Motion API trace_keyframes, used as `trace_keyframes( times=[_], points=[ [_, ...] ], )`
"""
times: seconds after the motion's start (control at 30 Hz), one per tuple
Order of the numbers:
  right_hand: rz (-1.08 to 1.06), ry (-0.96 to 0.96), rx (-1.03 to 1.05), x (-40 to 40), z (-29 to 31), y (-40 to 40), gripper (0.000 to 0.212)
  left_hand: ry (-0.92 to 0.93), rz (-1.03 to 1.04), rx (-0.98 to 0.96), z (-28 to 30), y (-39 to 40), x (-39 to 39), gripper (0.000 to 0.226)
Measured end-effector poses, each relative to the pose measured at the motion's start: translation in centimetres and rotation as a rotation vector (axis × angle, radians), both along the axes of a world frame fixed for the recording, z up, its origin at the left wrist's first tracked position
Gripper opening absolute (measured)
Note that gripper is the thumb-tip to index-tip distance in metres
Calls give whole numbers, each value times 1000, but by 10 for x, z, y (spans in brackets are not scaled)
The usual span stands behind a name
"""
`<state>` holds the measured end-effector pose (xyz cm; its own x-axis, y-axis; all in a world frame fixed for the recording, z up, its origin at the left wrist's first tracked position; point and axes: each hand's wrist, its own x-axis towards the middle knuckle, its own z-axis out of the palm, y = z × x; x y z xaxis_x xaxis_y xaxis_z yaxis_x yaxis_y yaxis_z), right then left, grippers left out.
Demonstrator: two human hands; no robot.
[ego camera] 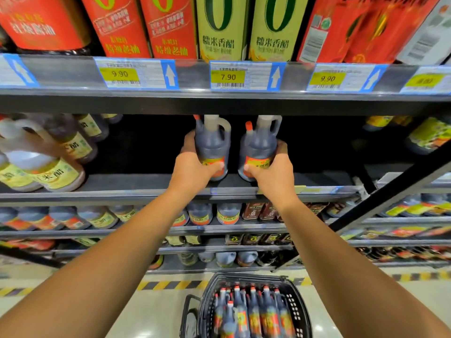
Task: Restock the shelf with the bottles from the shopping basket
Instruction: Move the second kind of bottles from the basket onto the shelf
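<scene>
Shelving (170,181) in a shop aisle fills the view, its middle shelf dark and mostly bare at the centre. Two dark bottles stand upright there, just apart, necks pointing up. The left hand (195,167) grasps the left bottle (212,145) round its lower body; the right hand (271,172) grasps the right bottle (260,147) the same way. Pale vinegar jugs (41,164) crowd the shelf's left end. Below, on the floor, a black shopping basket (207,306) holds more upright dark bottles (253,311).
</scene>
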<state>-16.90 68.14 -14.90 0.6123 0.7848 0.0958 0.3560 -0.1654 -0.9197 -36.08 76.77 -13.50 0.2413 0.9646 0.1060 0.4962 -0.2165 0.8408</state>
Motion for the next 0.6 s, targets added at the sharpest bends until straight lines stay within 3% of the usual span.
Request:
trace_keyframes(
  times=[0.07,0.13,0.17,0.2,0.23,0.27,0.4,0.53,0.6],
  points=[
    [9,-117,-25,3,-6,7,69,-2,23,29,-1,5,3,102],
    [9,-276,-105,5,-3,23,49,-15,50,0,-2,16,14,99],
    [-41,-267,-108,1,3,32,29,-11,74,-19,-2,23,20,97],
    [-89,-129,-67,1,3,44,14,-7,99,-23,0,31,27,96],
    [-104,-153,-96,6,4,58,6,-5,117,-5,1,38,33,94],
    [-63,-336,-170,9,2,70,9,-6,132,24,2,45,38,95],
    [-133,-255,-159,13,4,97,71,2,172,86,2,72,50,103],
    [-118,-191,-64,15,5,109,92,49,199,155,-1,92,57,98],
    [-130,-203,-83,19,5,115,92,119,214,170,-1,100,61,98]
  ],
)
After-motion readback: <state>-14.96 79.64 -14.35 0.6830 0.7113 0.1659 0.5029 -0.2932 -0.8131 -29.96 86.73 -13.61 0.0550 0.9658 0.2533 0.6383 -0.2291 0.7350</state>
